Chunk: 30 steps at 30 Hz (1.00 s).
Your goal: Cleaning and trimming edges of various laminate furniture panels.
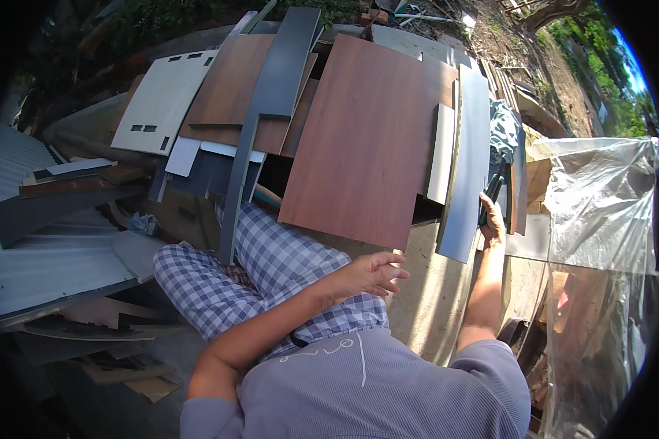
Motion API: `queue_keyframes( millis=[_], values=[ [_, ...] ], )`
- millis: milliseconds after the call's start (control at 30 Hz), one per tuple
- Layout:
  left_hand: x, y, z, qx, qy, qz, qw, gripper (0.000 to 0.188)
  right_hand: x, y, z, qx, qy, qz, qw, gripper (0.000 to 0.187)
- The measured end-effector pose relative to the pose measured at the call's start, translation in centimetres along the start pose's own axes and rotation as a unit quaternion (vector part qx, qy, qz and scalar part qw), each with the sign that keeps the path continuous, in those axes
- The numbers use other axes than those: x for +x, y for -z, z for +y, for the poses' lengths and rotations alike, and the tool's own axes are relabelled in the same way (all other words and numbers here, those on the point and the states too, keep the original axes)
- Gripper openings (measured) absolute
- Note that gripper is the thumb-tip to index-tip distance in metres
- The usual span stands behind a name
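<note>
Currently, right hand (pixel 493 223) meets dark tool (pixel 496 189) at 3 o'clock; grip closure unclear, cannot tell. Left hand (pixel 378 274) near 5 o'clock: empty, fingers loosely spread. Risks: sideways pull could snag tool on grey strip (pixel 467 164), 2 o'clock; bump could shift brown panel (pixel 359 139), 12 o'clock.

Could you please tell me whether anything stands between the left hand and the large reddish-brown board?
Nothing visible does. The left hand appears just below the lower edge of the large reddish-brown board, with no other piece between them; the long blue-grey board is off to the right.
</note>
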State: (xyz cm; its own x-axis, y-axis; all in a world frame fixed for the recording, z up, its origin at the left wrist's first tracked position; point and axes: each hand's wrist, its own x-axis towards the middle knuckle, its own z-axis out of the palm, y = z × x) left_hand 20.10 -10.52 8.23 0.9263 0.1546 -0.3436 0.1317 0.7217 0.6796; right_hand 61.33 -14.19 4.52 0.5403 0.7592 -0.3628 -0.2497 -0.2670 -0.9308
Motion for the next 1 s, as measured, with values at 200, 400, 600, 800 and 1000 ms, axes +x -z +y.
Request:
queue_keyframes(
  millis=[200,400,600,800,1000],
  values=[
    [-10.7,2.6,2.1,-0.084,-0.200,0.156,0.964,0.043,0.8,0.2,-1.2,-0.233,0.049,0.003,0.971,0.018],
    [-20.1,5.8,1.9,-0.062,-0.362,0.370,0.853,0.039,0.0,-0.9,-3.1,-0.415,0.108,0.168,0.888,0.028],
    [-20.7,10.8,-1.9,0.149,-0.263,0.637,0.709,0.044,-5.5,-14.6,-4.5,-0.432,0.193,0.078,0.877,0.044],
    [-16.2,13.5,-2.1,0.128,-0.194,0.537,0.811,0.057,-12.7,-28.6,-0.8,-0.462,0.221,-0.095,0.854,0.040],
    [-15.4,14.4,-0.9,0.087,-0.136,0.433,0.887,0.067,-14.1,-31.4,3.3,-0.474,0.251,-0.201,0.820,0.049]
  ],
)
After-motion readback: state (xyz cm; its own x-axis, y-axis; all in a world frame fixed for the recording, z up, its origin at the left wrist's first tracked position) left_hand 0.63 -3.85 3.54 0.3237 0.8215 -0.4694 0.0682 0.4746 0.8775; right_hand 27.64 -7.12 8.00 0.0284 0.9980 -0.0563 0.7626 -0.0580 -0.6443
